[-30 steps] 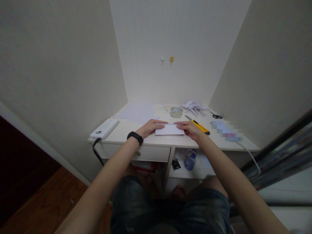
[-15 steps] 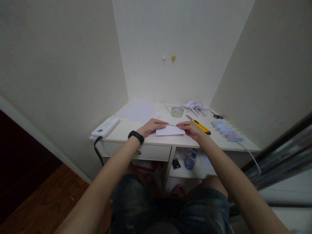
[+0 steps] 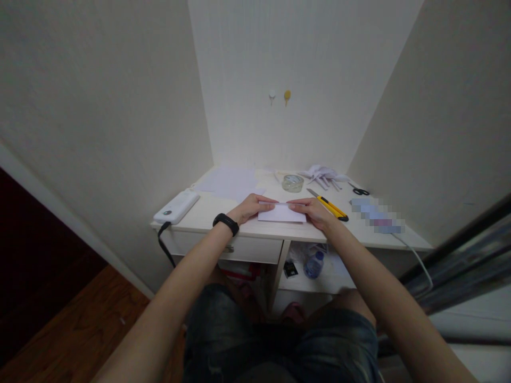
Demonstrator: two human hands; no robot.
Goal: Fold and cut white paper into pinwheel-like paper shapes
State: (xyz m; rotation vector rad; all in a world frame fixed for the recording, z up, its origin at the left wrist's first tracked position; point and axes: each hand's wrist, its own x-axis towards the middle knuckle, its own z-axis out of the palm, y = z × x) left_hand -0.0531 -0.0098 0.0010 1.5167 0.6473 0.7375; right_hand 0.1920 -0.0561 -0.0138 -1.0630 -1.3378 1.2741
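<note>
A folded sheet of white paper [image 3: 281, 214] lies near the front edge of the white desk [image 3: 207, 213]. My left hand [image 3: 252, 208], with a black band on its wrist, grips the paper's far left edge between thumb and fingers. On the far right edge, my right hand [image 3: 313, 209] pinches the same paper, its fingertips close to those of the left. Just right of my right hand is a yellow utility knife [image 3: 330, 206] with its blade showing. A roll of clear tape [image 3: 293, 183] sits behind the hands.
White sheets [image 3: 229, 181] lie at the back left, near a white power bank [image 3: 176, 207] with a black cable. Folded paper pieces [image 3: 323, 175], black scissors [image 3: 360, 191] and a blurred-out device [image 3: 377, 215] on a white cable are at right. A bottle [image 3: 314, 264] stands on the shelf below.
The far edge of the paper, bowed up between the fingers before, now looks flatter. Both hands keep their hold, with fingertips slightly closer together. The whole view has shifted a little.
</note>
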